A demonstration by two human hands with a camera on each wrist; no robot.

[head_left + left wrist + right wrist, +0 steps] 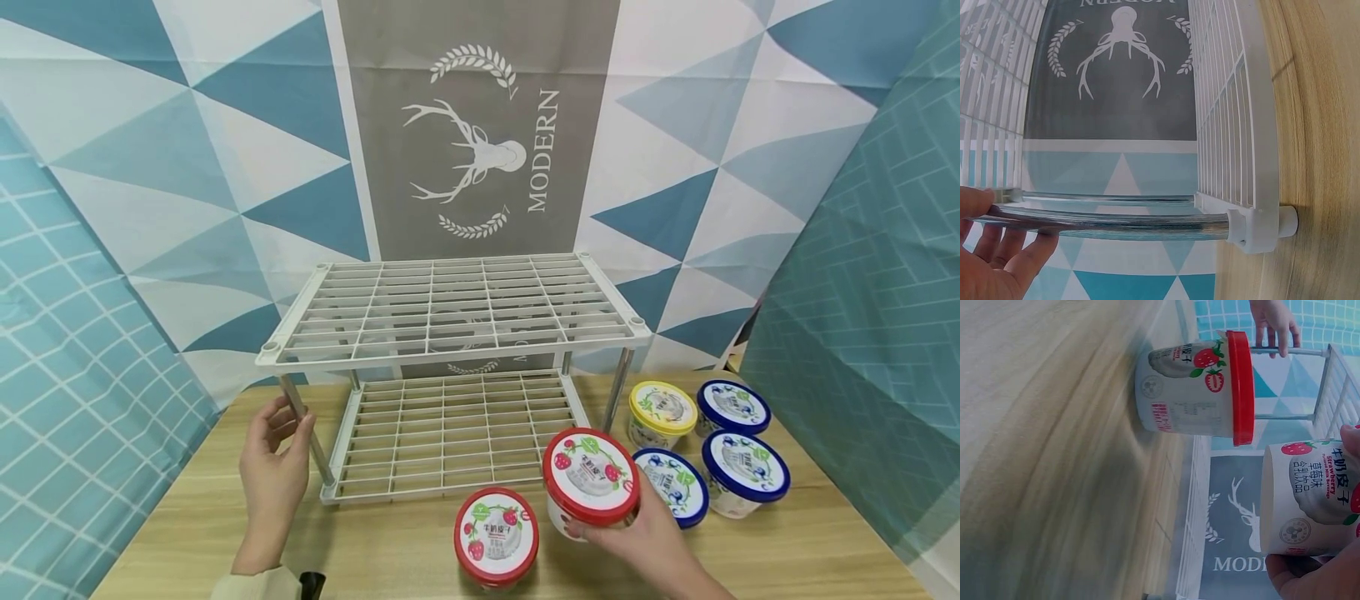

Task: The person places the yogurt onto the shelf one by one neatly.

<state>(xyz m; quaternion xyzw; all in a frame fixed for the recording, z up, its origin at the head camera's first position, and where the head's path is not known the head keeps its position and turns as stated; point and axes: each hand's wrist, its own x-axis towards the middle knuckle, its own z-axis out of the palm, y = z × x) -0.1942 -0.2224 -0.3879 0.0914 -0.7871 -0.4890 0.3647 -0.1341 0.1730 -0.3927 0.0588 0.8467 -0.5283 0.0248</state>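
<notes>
My left hand [277, 458] holds the front left metal post [1147, 225] of a white two-tier rack [457, 354], thumb on one side and fingers on the other. In my right hand [652, 542] is a strawberry milk cup [591, 475] with a red lid, gripped round its side and lifted off the table in front of the rack's right end. A second red-lidded strawberry cup [497, 537] stands upright on the table to its left. The right wrist view shows the held cup's printed side, with fingers of the right hand at its edges.
Right of the rack stand a yellow-lidded cup [663, 412] and several blue-lidded cups [745, 471] on the wooden table [375, 542]. Both rack tiers are open grids, the lower one [465, 429] close to the tabletop. A patterned cloth backdrop [660, 125] hangs behind.
</notes>
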